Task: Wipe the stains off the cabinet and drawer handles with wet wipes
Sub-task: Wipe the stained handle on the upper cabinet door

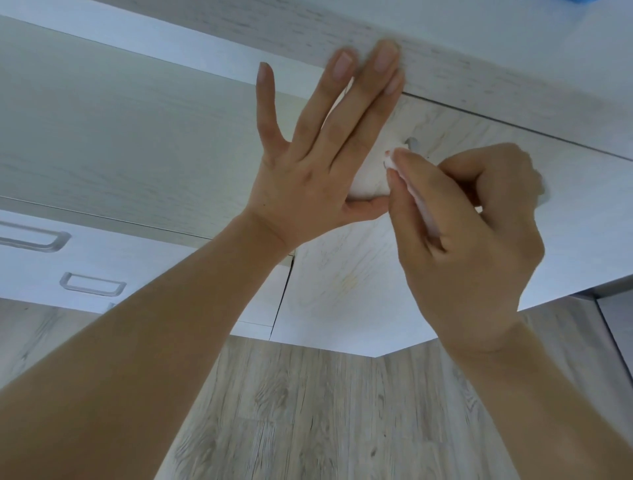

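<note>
My right hand (469, 233) is closed around a folded white wet wipe (424, 212), pinching it onto a metal handle on the pale wood-grain cabinet door (346, 274). Only the handle's left end (412, 142) shows above my fingers; the rest is hidden by the hand and wipe. My left hand (308, 164) is spread with its fingers apart, laid flat against the door and the edge of the worktop (479, 68) just left of the handle. A pale patch under its palm is unclear.
Two silver drawer handles, one upper (34, 236) and one lower (92, 282), sit on white drawer fronts at the left. Grey wood-look floor (325, 411) lies below. A bit of something blue (582, 1) shows at the top right edge.
</note>
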Demonstrator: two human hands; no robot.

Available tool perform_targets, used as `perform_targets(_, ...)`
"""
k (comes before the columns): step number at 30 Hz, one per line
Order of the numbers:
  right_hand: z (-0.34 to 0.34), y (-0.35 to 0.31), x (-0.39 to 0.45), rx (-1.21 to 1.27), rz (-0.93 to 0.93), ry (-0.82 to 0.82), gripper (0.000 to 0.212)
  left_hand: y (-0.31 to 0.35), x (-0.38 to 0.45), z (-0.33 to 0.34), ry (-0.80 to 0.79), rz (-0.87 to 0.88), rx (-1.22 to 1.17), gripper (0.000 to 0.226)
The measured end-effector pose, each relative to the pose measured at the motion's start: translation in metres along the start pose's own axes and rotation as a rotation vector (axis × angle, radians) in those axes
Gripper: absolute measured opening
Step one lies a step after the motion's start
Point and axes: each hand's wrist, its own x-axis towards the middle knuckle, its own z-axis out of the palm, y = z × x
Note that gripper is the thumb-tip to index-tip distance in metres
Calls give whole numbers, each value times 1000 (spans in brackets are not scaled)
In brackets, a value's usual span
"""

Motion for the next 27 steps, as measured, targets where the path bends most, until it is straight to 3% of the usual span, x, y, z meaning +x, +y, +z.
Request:
perform_targets(4, 1, -1, -1, -4, 55, 5, 8, 1, 0, 1, 13, -1, 9, 76)
perform_targets(17, -12, 11, -11, -9, 65, 77, 6, -1, 3, -7, -39, 39, 65, 103)
perform_targets(27, -31, 38, -16, -5, 37, 25, 5, 3, 1, -15, -108, 30, 137, 97)
